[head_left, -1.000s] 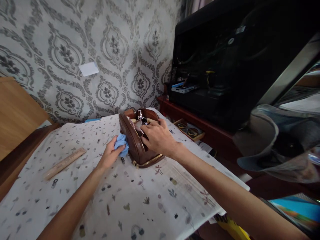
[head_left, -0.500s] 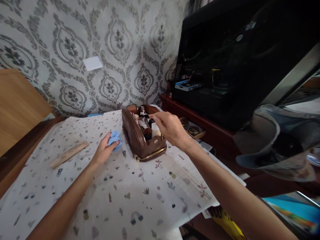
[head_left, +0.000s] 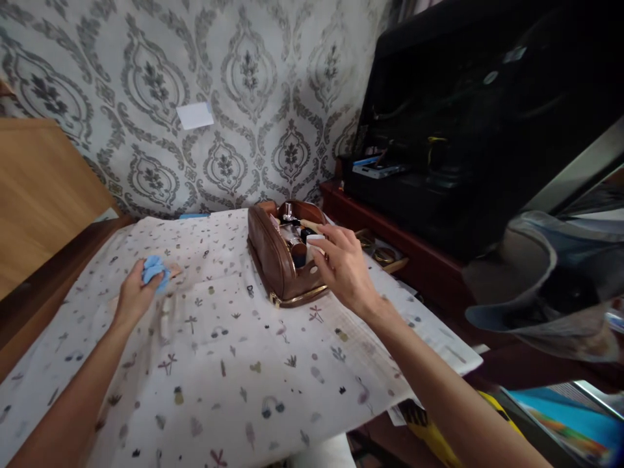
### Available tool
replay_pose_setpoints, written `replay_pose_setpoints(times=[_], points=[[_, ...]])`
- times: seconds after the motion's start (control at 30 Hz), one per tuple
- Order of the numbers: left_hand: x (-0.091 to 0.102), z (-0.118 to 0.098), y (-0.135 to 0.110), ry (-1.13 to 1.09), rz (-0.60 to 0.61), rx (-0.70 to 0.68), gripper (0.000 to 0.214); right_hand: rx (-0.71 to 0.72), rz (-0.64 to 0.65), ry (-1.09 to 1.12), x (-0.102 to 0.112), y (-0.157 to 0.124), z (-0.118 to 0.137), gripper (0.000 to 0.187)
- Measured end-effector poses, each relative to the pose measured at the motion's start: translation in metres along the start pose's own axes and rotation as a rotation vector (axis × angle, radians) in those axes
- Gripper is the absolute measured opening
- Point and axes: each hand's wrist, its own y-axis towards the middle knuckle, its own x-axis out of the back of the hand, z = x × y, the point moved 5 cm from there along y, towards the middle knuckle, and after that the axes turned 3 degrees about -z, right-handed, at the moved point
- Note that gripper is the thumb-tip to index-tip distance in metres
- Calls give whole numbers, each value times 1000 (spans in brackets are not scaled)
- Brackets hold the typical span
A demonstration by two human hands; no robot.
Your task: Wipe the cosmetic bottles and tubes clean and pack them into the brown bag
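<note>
— What's different from a second ago?

— The left hand (head_left: 130, 298) has drawn away from the brown leather zip pouch (head_left: 273, 260). It had the crumpled light-blue cloth (head_left: 155, 271) pressed against the pouch's left side. Now hand and cloth sit well to the left of the pouch, low over the counter (head_left: 253, 377) with its white printed cover.

— Is its grip still on the cloth?

— Yes, the fingers are closed round it, with the cloth bunched at the fingertips.

— And the right hand (head_left: 347, 270)?

— It lay flat across the pouch's top before. Now it is at the pouch's right rim, fingers over the small bottles and tubes (head_left: 295, 237) standing inside. The fingers hide whether its grip has pinched one, so I cannot tell.

— The pouch itself?

— It stands upright and unzipped, and the cloth no longer touches it, so wiping contact is broken. The left hand is blurred. A pale wooden ruler may lie under it.
</note>
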Motion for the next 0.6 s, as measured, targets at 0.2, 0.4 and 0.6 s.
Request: replay_pose_setpoints(times=[0.2, 0.4, 0.6], points=[[32, 29, 0, 79, -146, 9, 32, 65, -31, -5, -4, 0, 8, 28], [57, 52, 16, 88, -326, 22, 43, 87, -80, 208, -3, -8, 53, 19], [25, 64, 15, 419, 152, 67, 43, 215, 285, 523, -60, -34, 117, 23]])
